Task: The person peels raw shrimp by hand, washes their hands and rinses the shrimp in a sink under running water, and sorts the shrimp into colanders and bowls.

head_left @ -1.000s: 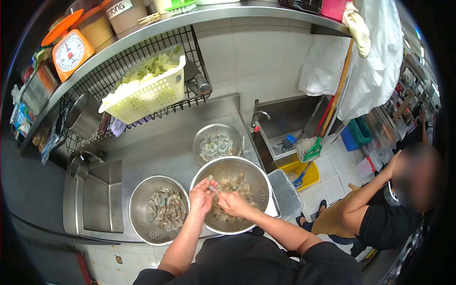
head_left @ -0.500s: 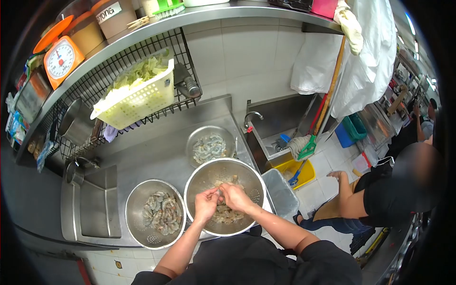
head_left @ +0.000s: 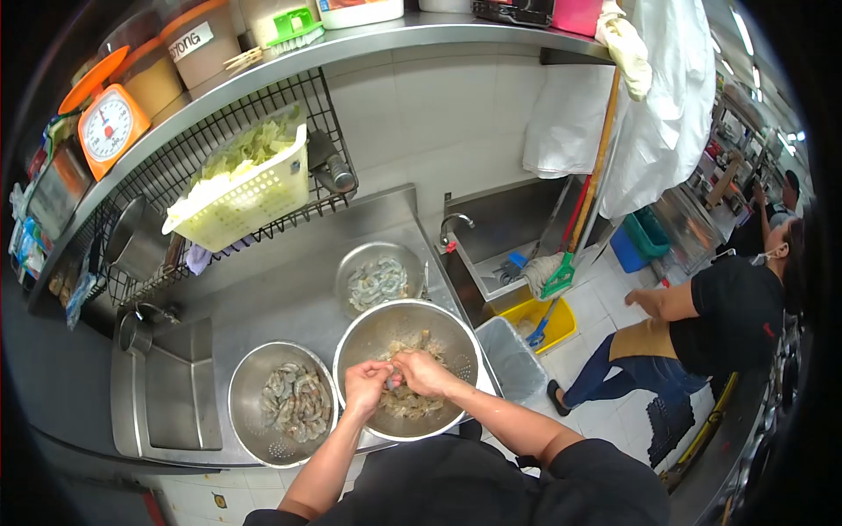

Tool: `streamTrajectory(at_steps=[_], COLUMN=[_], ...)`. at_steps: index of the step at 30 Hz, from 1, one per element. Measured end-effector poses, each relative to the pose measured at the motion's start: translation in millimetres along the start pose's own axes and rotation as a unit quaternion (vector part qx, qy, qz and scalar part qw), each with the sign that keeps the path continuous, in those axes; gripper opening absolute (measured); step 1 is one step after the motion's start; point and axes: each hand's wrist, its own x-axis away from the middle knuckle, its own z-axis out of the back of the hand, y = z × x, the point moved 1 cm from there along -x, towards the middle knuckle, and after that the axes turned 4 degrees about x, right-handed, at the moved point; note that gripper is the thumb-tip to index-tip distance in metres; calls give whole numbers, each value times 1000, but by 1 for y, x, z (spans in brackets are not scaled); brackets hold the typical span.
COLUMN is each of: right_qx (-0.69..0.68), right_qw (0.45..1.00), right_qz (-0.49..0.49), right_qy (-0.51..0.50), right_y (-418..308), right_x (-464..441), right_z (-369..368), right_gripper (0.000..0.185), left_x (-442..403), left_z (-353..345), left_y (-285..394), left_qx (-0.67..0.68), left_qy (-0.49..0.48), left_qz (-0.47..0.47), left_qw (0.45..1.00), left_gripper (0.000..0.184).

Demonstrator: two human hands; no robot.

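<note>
Over a large steel colander [head_left: 458, 337] with brownish shrimp shells [head_left: 408, 403] in it, my two hands meet. My left hand [head_left: 365, 384] is closed, its fingertips pinching a small greyish shrimp [head_left: 391, 382] that is mostly hidden. My right hand [head_left: 423, 374] is closed against the same shrimp, fingers bent down. To the left stands a second steel colander [head_left: 248, 421] with whole grey shrimp [head_left: 296, 401]. Behind the large colander, a smaller steel bowl [head_left: 351, 257] holds paler, bluish peeled-looking shrimp [head_left: 379, 282].
A sink [head_left: 180, 386] lies left on the steel counter [head_left: 254, 307]. Overhead, a wire rack carries a basket of leafy greens [head_left: 241, 197]. A clear bin [head_left: 509, 359] and yellow bucket [head_left: 553, 326] stand right. Another person [head_left: 732, 307] walks on the right.
The view has shifted slightly. My hands stay together over the large colander, a little lower. The other person on the right has stepped and turned.
</note>
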Motion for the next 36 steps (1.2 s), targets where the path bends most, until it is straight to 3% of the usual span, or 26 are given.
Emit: streamTrajectory(at_steps=[2, 5, 7, 12, 15, 16, 18, 20, 21, 23, 26, 28, 31, 33, 35, 36], right_qx=[42, 85, 102, 122, 82, 19, 16, -1, -36, -50, 98, 153, 232, 231, 224, 222], right_qw=[995, 993, 991, 992, 996, 1000, 1000, 999, 997, 994, 988, 985, 957, 957, 962, 963], right_qz=[94, 81, 83, 31, 13, -6, -16, -50, -74, -98, -63, -69, -129, -141, -120, -117], right_qy=[-3, -12, -13, -19, -13, -16, -8, -14, -14, 5, 104, 34, -113, -107, -98, -102], right_y=[8, -1, -17, -17, -25, -8, 1, 10, 7, 11, 9, 27, 26, 10, 13, 10], right_x=[-1, 3, 6, 0, 0, -3, -1, -2, 0, 1, 3, 5, 7, 8, 6, 5], right_z=[-4, -2, 8, 8, 21, 15, 18, 20, 23, 24, 35, 33, 25, 22, 17, 16], right_gripper=[8, 8, 13, 21, 21, 19, 18, 17, 15, 15, 15, 15, 22, 33, 26, 26], left_x=[-2, -8, -8, -7, -1, -2, -2, 1, 3, 2, -25, -58, -72, -70, -65, -52], left_z=[2, 12, 12, 16, 7, 9, 9, 6, 5, -1, 2, 4, 2, 28, 69, 92], left_y=[-1, -8, -7, -8, 2, 3, 7, 17, 20, 31, 44, 60, 102, 116, 124, 130], left_qx=[19, 39, 191, 167, 150, 99, 49, -126, -123, -221, -210, -143, -109, -104, -235, -302], left_qy=[3, 8, -22, -37, -20, -44, -63, -67, -53, -47, -24, -14, 13, 27, 7, 30], left_qz=[10, 52, 126, 137, 108, 71, 35, -48, -44, -139, -178, -230, -224, -222, -288, -241], left_qw=[1000, 998, 973, 976, 983, 992, 996, 989, 990, 964, 961, 963, 968, 969, 928, 922], left_gripper=[10, 11, 13, 17, 16, 14, 12, 10, 10, 9, 14, 22, 32, 33, 28, 22])
